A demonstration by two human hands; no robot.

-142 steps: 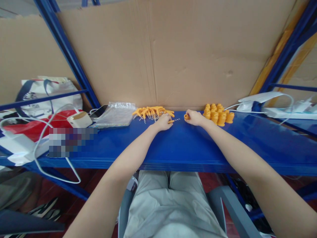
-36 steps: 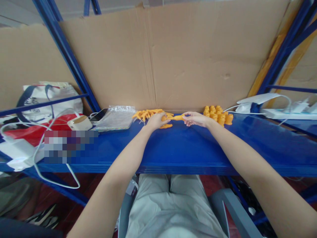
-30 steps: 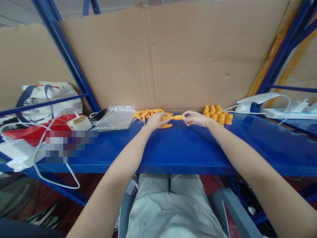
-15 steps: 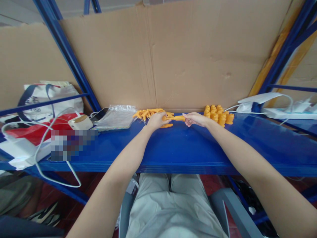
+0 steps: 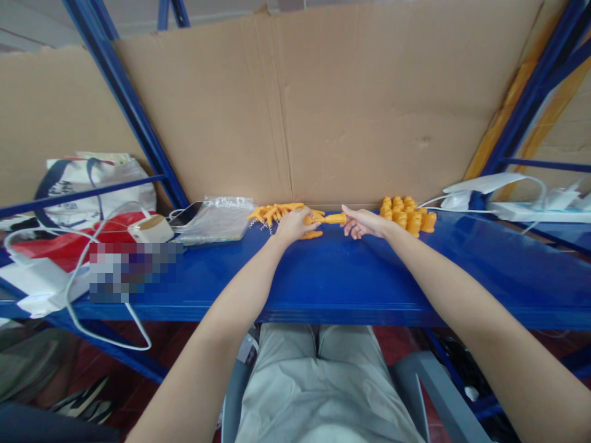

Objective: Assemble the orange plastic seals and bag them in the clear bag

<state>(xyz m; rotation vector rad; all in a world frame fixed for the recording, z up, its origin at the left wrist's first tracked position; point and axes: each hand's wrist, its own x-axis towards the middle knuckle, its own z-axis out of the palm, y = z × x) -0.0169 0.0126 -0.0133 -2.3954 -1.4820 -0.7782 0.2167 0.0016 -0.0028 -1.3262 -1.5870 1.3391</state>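
Observation:
A slim orange plastic piece spans the gap between my hands, just above the blue shelf. My left hand is closed around its left end, and my fingers hide part of it. My right hand pinches the right end between thumb and fingers. Beside my left hand lies a pile of orange branching pieces, with thin dark coiled or chain-like bits sticking out. Another orange piece rests on the shelf just below my left fingers. To the right of my right hand stand several stubby orange pieces in a cluster.
A clear plastic bag and a phone lie left of the pile. Farther left are a white charger, looping cables and a cloth bag. Cardboard walls the back; a power strip sits right.
The fingers of my right hand have shifted on the orange piece, with the thumb now raised and the piece turned a little. My left hand has hardly moved.

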